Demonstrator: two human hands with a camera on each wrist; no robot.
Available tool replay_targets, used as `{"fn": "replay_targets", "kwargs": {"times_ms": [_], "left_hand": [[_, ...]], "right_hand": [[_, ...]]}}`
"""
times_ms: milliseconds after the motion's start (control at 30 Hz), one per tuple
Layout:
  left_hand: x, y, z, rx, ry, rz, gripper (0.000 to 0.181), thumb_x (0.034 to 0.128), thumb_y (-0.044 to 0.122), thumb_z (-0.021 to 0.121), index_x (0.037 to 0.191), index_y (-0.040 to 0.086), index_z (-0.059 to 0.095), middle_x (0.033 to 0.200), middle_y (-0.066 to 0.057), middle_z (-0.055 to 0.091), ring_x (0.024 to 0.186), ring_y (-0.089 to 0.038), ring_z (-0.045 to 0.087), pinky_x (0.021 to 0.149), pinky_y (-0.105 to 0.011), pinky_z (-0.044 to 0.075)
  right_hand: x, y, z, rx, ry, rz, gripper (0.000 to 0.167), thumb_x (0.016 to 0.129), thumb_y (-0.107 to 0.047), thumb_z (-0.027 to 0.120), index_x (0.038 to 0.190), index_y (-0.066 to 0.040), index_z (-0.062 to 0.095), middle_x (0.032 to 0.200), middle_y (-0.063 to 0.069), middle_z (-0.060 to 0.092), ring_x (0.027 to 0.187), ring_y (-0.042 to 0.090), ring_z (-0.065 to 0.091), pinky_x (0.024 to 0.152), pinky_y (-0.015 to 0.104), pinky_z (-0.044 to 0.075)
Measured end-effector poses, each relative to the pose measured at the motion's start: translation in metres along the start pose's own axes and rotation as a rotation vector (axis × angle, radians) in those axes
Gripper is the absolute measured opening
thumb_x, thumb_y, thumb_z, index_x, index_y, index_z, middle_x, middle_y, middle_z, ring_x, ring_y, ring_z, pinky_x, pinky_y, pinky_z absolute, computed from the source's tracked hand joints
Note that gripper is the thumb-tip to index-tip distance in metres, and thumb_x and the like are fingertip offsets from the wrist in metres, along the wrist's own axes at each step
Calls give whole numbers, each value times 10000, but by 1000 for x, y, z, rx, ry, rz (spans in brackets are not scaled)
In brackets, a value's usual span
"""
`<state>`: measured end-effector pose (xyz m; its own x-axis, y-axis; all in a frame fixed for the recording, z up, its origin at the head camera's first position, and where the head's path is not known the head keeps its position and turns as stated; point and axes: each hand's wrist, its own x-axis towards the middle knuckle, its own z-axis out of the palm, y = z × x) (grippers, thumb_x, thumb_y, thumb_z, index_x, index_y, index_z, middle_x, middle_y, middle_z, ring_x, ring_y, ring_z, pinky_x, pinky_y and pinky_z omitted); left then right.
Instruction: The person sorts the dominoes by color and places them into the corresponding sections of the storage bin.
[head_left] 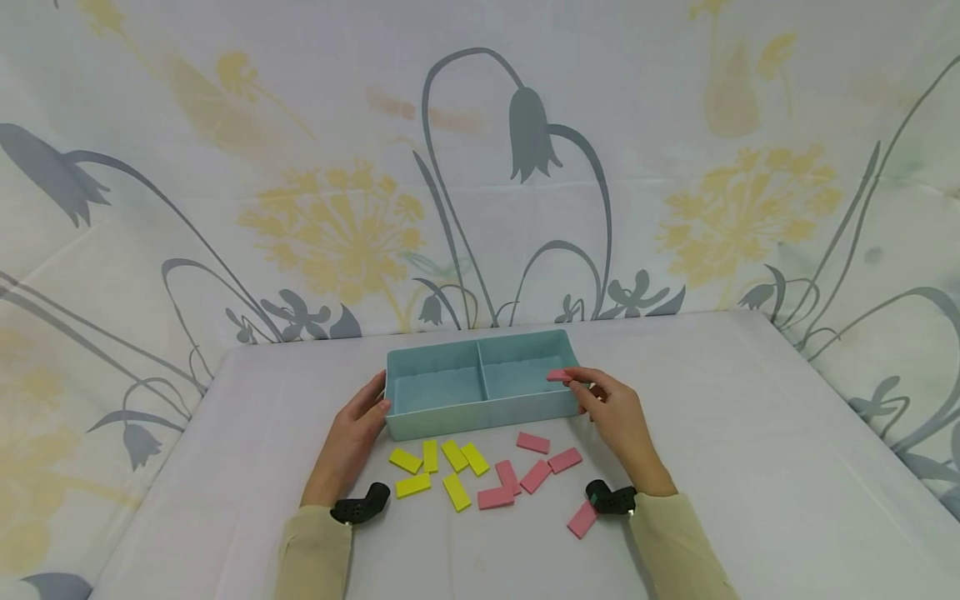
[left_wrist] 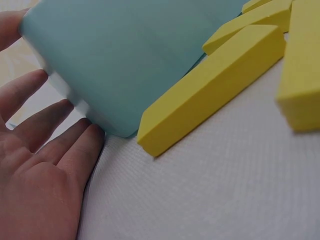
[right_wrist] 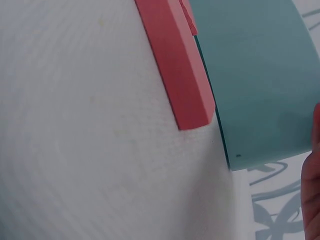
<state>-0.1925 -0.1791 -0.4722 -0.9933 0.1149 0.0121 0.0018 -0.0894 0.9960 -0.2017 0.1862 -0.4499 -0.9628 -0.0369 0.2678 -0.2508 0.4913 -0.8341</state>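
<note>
A light blue two-compartment box [head_left: 442,417] stands on the table. My left hand [head_left: 357,437] lies along its left end, with the fingers touching the wall. In the left wrist view those fingers [left_wrist: 52,117] look nearly straight against the blue side. My right hand [head_left: 615,414] pinches a pink block [head_left: 557,376] between thumb and fingertips, above the right compartment near its right end. Several yellow blocks [head_left: 413,486] lie before the box's left half. Several pink blocks [head_left: 536,476] are spread before its right half. The right wrist view shows only an edge of that hand [right_wrist: 312,195].
A white cloth covers the table [head_left: 750,417]. Behind it hangs a flower-printed curtain [head_left: 480,167]. One pink block [head_left: 582,519] lies apart, beside the right wrist camera [head_left: 611,497]. The box's divider [head_left: 482,372] separates the left and right compartments.
</note>
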Motion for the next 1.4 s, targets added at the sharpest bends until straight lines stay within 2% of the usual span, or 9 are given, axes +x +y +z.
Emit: {"fn": "replay_targets", "kwargs": {"times_ms": [167,300,367,533,633,867,1200,1400], "left_hand": [[0,-1,0,24,24,-6,520,912,230,513,1392,223,314,1436,57,249,1304,-137,231,1065,-380,208],[-1,-1,0,37,30,-6,524,914,238,509,1396,216,306,1442,44,242,1307,-142,225,1065,-388,206],[-1,-1,1,28,32,-12,521,914,234,510,1394,218,309,1442,44,243,1306,-140,227,1067,-385,201],[-1,-1,2,14,30,-15,516,915,226,509,1392,219,313,1442,44,242,1306,-140,226,1069,-385,191],[-1,0,2,8,32,-13,513,914,219,509,1390,219,317,1439,49,246,1306,-135,227,1070,-382,192],[-1,1,2,26,36,-16,513,916,236,505,1391,228,313,1439,56,246,1303,-130,231,1067,-381,201],[-1,0,2,-1,32,-19,512,913,219,511,1387,223,319,1429,69,257,1300,-121,234,1072,-369,191],[-1,1,3,2,31,-16,515,913,223,512,1389,220,316,1432,64,254,1301,-121,233,1071,-368,193]], "right_hand": [[0,-1,1,-51,2,-61,238,898,-292,532,1112,-236,619,718,-1,581,580,228,525,427,276,406],[0,-4,2,-141,23,-127,231,904,-239,531,1109,-204,629,817,-65,589,573,179,535,486,252,408],[0,-4,3,-174,34,-138,237,905,-217,530,1118,-192,629,794,-67,581,563,146,525,520,255,402],[0,-5,3,-206,14,-146,264,912,-177,515,1158,-190,612,687,-45,523,550,91,487,492,251,385],[1,-5,3,-212,1,-142,261,918,-175,504,1157,-189,609,670,-43,517,553,83,487,455,246,386],[0,-5,2,-204,8,-123,238,921,-196,498,1127,-198,617,654,-42,537,556,89,493,476,252,393],[-1,-5,2,-169,-6,-101,237,924,-198,494,1123,-177,620,714,-27,548,581,142,529,475,258,403],[-1,-6,2,-141,-14,-77,251,925,-224,491,1140,-167,609,814,-59,581,592,169,543,471,268,420]]}}
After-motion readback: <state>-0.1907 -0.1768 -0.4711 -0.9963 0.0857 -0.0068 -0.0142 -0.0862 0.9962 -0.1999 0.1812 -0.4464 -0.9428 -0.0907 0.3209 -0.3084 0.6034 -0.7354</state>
